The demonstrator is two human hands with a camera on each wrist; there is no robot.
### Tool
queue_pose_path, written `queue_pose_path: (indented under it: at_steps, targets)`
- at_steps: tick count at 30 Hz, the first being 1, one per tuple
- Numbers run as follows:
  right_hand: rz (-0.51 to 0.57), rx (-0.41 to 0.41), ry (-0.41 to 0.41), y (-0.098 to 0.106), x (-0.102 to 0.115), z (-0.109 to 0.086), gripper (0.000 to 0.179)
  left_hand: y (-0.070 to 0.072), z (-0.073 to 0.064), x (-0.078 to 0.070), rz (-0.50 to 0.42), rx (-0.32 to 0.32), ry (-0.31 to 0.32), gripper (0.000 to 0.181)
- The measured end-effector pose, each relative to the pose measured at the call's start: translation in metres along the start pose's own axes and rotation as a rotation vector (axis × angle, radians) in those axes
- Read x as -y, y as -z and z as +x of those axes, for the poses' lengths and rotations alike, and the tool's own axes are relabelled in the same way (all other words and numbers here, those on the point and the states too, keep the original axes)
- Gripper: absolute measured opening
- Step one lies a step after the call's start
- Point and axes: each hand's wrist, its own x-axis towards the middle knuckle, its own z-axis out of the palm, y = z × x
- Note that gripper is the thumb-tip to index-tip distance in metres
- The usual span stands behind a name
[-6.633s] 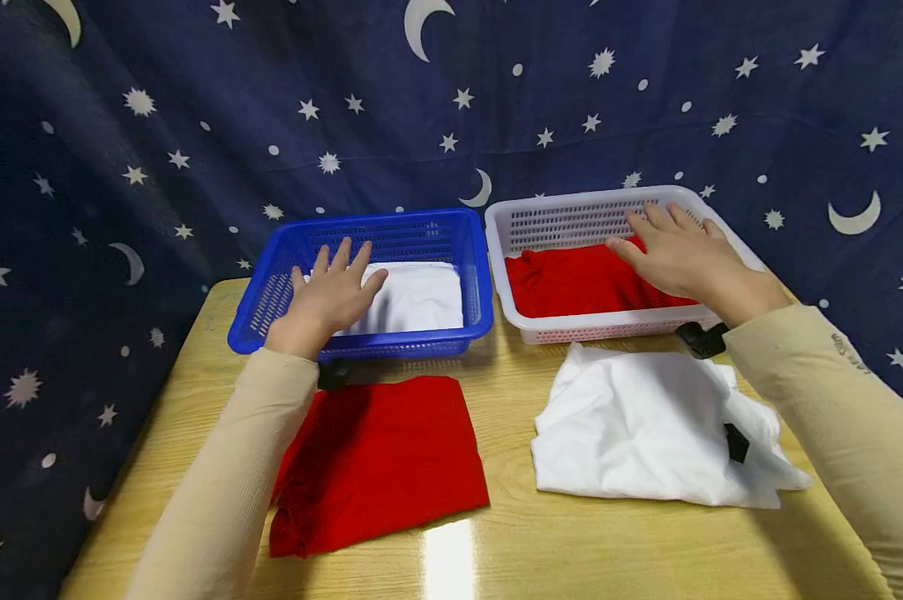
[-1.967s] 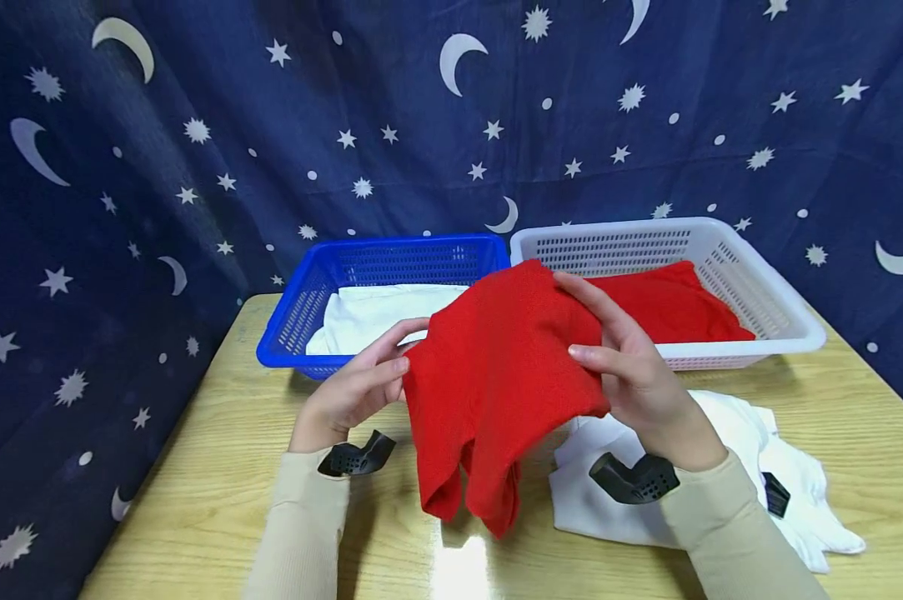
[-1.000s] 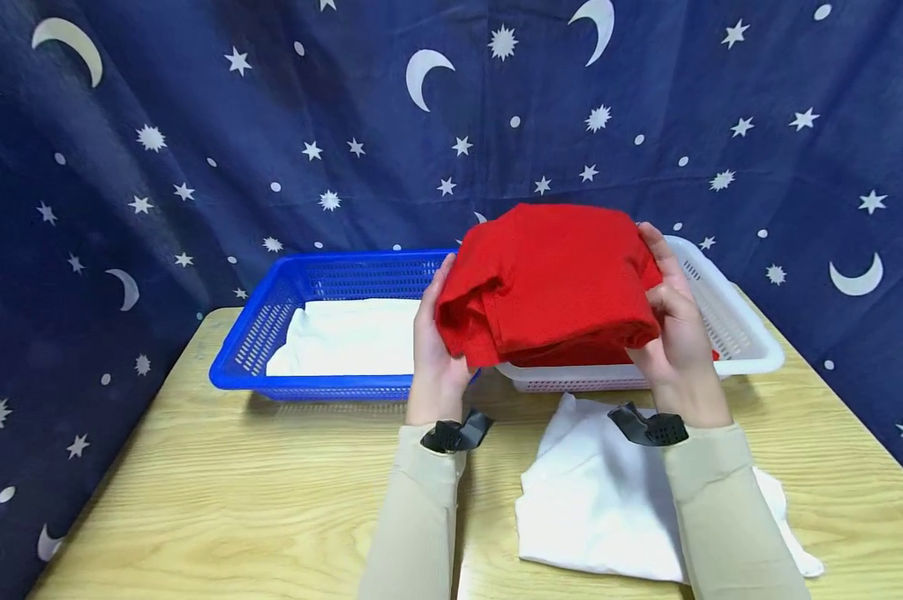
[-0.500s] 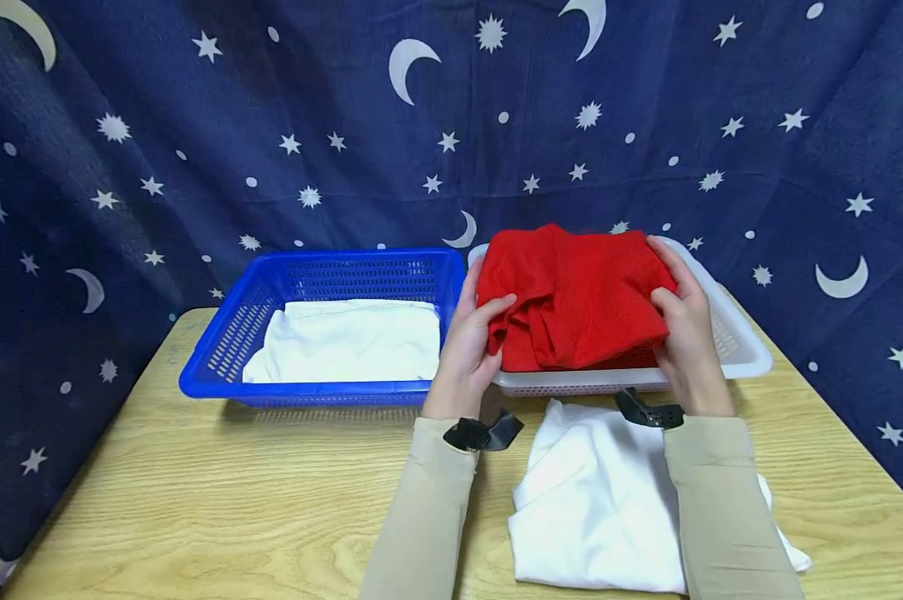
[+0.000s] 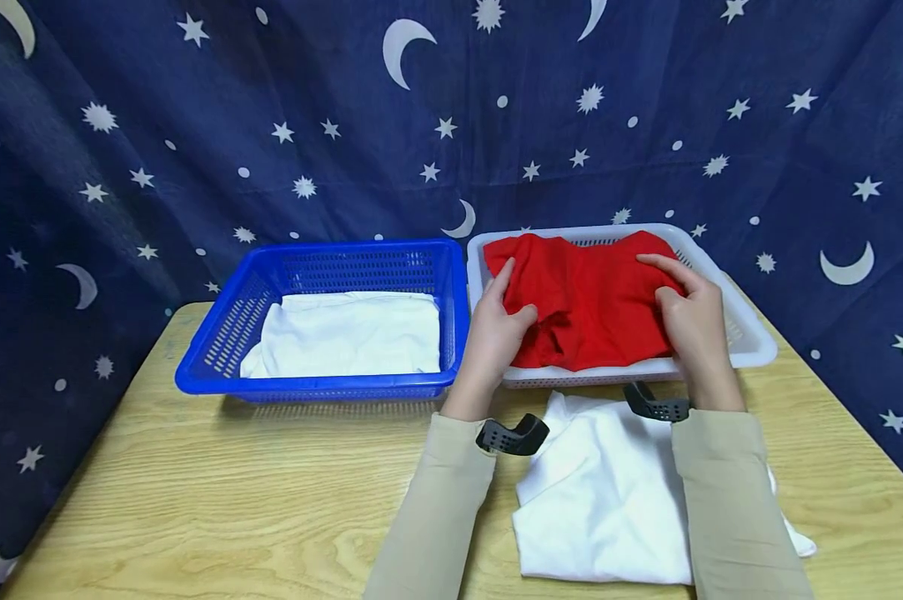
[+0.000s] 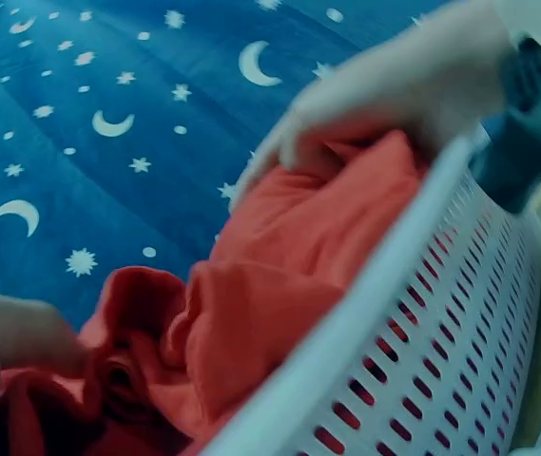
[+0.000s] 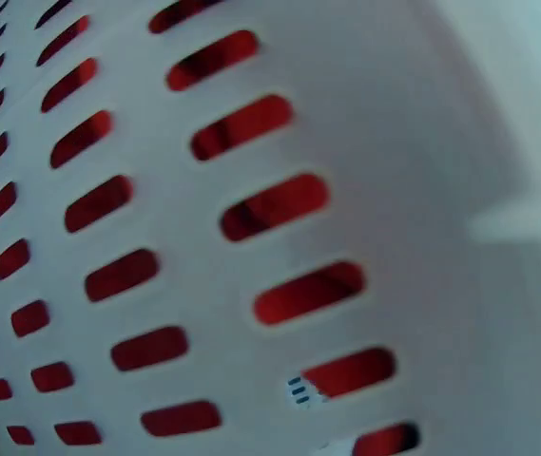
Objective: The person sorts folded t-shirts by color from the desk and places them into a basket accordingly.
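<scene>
– What do we see on the left?
– A blue basket [image 5: 196, 367] with a folded white cloth [image 5: 346, 337] in it, on the wooden table [image 5: 218, 500].
– And next to it?
– Our left hand [image 5: 496, 329] holds the red cloth [image 5: 586, 304] – fingers curled on its left edge. The cloth sits in the white basket [image 5: 751, 346].
– And our right hand [image 5: 691, 312]?
– It grips the right side of the red cloth. Another white cloth [image 5: 601, 500] lies on the table, near us.
</scene>
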Motion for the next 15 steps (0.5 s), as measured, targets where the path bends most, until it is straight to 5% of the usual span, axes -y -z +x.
queue_pose_path:
  at_steps: [4, 8, 15]
  targets:
    - [-0.037, -0.034, 0.011, 0.0003, 0.0032, -0.0001, 0.044, -0.0023, 0.0, -0.0032, 0.159, 0.022, -0.042, 0.072]
    - [-0.064, -0.05, 0.018, -0.0012, 0.0016, -0.0007, 0.039, -0.0026, 0.0003, -0.0028, 0.204, 0.052, -0.013, 0.073]
    - [-0.216, 0.021, -0.042, 0.0, -0.0036, -0.0021, 0.038, 0.0004, 0.0051, -0.0016, -0.015, 0.048, 0.075, 0.066]
